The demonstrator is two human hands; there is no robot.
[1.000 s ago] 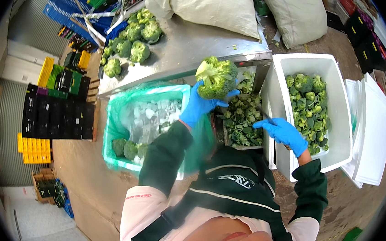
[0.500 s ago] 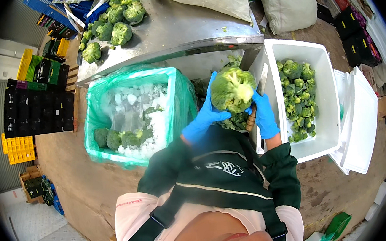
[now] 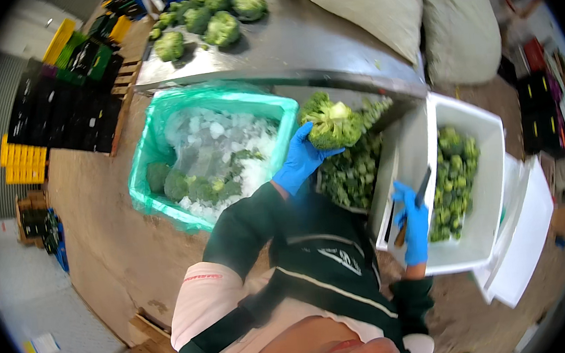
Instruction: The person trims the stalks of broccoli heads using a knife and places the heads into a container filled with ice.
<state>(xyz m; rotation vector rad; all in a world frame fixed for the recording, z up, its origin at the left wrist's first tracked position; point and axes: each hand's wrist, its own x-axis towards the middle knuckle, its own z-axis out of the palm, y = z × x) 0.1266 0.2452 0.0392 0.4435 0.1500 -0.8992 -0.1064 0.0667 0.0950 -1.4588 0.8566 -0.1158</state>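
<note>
My left hand (image 3: 296,160), in a blue glove, is closed round a broccoli head (image 3: 333,123) from below, its pale cut stem facing up. Lower to the right, my right hand (image 3: 413,225), also gloved in blue, grips a knife (image 3: 424,187). Its dark blade points up and the wooden handle shows below the fingers. This hand is over the near wall of a white polystyrene box (image 3: 491,178) holding small broccoli florets (image 3: 453,185). Beneath the held head, cut leaves and stem pieces (image 3: 356,173) fill a container between the boxes.
To the left stands a green-lined box (image 3: 289,119) with ice and several broccoli heads (image 3: 179,185). A steel table (image 3: 272,53) ahead bears more broccoli (image 3: 221,28) and a full pale sack (image 3: 362,8). A white lid (image 3: 526,229) leans at the right box; stacked black crates (image 3: 65,111) stand far left.
My right hand has come away from the broccoli, down and right with the knife. My left hand still holds the head, now tilted differently. The whole view has shifted and turned a little.
</note>
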